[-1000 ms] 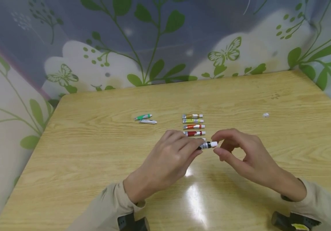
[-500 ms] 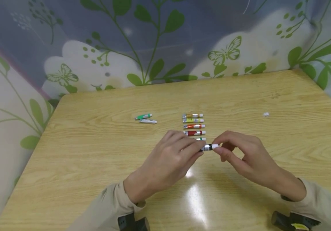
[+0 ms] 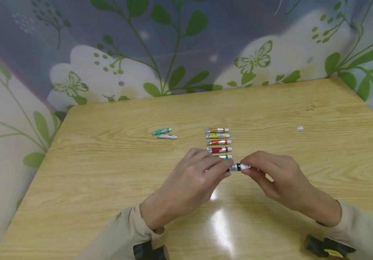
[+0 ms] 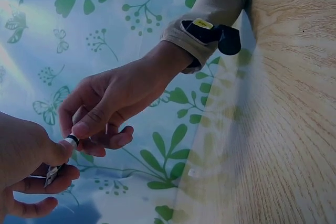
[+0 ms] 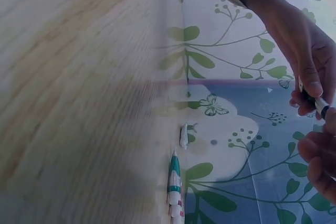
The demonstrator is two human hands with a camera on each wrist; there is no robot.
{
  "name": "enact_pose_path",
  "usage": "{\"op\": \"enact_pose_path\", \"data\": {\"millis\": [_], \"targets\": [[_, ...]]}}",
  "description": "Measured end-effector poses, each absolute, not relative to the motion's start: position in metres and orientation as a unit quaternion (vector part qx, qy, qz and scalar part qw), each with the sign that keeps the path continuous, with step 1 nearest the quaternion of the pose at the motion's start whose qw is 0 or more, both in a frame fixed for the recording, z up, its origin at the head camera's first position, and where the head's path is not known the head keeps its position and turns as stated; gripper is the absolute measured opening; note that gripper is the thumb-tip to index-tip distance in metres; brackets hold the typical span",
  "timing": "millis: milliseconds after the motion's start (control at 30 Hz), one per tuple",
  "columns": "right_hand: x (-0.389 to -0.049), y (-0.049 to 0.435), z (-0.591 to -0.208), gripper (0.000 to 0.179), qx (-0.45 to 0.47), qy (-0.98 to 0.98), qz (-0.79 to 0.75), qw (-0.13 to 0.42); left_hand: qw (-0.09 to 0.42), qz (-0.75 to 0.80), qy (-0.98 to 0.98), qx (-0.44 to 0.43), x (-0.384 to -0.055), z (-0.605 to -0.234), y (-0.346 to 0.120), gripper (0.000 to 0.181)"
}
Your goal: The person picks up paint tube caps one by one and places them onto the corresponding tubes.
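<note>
My left hand [image 3: 189, 178] grips a small paint tube [image 3: 234, 167] with a black band near its white cap [image 3: 244, 167]. Most of the tube's body is hidden under the fingers in the head view; its silvery end [image 4: 51, 174] shows below the thumb in the left wrist view. From the right, my right hand [image 3: 282, 180] pinches the cap between thumb and forefinger. Just beyond the hands lies a column of tubes: ochre [image 3: 217, 130], yellow [image 3: 217, 135], orange [image 3: 219, 142], dark red [image 3: 219, 150] and a green one [image 3: 227, 157] partly covered by my left hand.
Farther left on the wooden table [image 3: 108, 151], a bright green tube [image 3: 162, 131] and a whitish tube [image 3: 167, 137] lie against each other. A small white piece [image 3: 300, 129] sits at the right. Patterned sheeting [image 3: 186, 47] stands behind the table.
My right fingertips have closed from just off the cap to a pinch on it. The tube and both hands have shifted slightly toward me, uncovering more of the green tube.
</note>
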State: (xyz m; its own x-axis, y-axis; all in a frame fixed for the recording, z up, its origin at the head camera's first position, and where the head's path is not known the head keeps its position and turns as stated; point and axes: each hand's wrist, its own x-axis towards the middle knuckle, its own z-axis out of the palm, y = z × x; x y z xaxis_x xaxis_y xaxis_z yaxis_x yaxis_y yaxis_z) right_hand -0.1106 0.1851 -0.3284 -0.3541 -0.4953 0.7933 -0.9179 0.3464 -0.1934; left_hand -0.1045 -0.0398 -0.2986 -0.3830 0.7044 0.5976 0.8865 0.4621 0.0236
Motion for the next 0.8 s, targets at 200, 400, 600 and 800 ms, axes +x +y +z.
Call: {"op": "enact_pose_path", "data": {"millis": [200,400,600,800], "targets": [[-0.1107,0.1838,-0.3279,0.032,0.484,-0.743,0.306,0.348,0.266,-0.179,-0.809,-0.493,-0.1035,-0.2979,-0.0402,0.019],[-0.1101,0.1828,-0.3281,0.031,0.494,-0.735,0.332,0.325,0.267,-0.189,-0.803,-0.498,-0.1034,-0.2969,-0.0401,0.019],[-0.1093,0.1802,-0.3292,0.033,0.499,-0.727,0.356,0.309,0.281,-0.197,-0.789,-0.510,-0.1043,-0.2999,-0.0393,0.018],[-0.1078,0.1786,-0.3339,0.035,0.493,-0.722,0.397,0.277,0.324,-0.209,-0.755,-0.530,-0.1050,-0.3010,-0.0388,0.018]]}}
